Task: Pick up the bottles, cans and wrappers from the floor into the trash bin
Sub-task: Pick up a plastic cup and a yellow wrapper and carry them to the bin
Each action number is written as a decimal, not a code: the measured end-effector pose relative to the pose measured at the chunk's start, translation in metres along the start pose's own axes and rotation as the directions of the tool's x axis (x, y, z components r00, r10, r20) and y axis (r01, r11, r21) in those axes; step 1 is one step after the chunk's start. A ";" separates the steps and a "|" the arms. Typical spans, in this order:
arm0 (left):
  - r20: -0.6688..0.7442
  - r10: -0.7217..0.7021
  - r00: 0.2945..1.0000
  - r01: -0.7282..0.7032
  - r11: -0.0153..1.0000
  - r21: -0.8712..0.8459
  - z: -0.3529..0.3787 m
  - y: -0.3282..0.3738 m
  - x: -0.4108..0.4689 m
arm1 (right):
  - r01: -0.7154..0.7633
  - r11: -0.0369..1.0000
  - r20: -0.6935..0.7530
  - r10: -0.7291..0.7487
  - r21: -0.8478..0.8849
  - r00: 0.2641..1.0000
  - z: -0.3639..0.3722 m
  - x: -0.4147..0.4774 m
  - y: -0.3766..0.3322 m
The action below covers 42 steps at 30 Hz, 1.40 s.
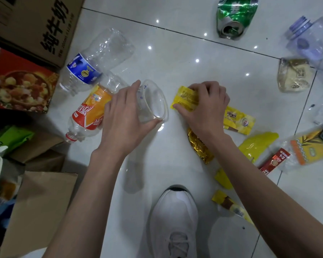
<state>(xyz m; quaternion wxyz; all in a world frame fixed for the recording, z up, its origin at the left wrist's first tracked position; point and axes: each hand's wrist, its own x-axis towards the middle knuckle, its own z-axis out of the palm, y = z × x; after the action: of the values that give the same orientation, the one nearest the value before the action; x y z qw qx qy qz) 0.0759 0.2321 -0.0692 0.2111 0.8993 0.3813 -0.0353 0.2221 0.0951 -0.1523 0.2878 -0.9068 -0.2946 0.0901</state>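
My left hand (123, 116) grips a clear plastic cup (153, 103), its mouth turned to the right, just above the white tiled floor. My right hand (205, 107) is closed on a yellow wrapper (185, 98) lying on the floor. To the left lie a clear bottle with a blue label (86, 69) and a bottle with an orange label (90, 112). A crushed green can (233, 17) lies at the top. Under my right wrist lies a gold foil wrapper (199, 148), with another yellow wrapper (239, 120) to its right. No trash bin is in view.
Cardboard boxes (35, 25) and a red printed box (17, 81) line the left side, with brown cardboard (37, 211) below. More litter lies on the right: a clear jar (313, 40), a pale packet (293, 75), a yellow-labelled bottle (309, 148), a red sachet (274, 161). My white shoe (173, 220) stands at bottom centre.
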 end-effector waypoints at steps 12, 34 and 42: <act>-0.022 0.031 0.999 -0.033 0.998 -0.054 -0.018 0.020 -0.010 | -0.011 0.968 -0.047 0.024 0.250 0.999 -0.046 -0.006 -0.014; -0.058 0.259 0.964 -0.265 0.951 -0.162 -0.485 0.272 -0.247 | -0.145 0.869 -0.321 0.324 0.473 0.890 -0.606 -0.150 -0.308; -0.055 0.399 0.915 -0.403 0.906 -0.127 -0.559 0.298 -0.348 | -0.187 0.807 -0.400 0.461 0.561 0.792 -0.690 -0.268 -0.354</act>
<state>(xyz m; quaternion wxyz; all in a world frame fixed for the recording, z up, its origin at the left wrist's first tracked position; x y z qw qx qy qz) -0.0158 0.0410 0.6215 0.2691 0.9425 0.1926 0.0472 0.0641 -0.1515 0.6145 0.5570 -0.8297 -0.0069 -0.0356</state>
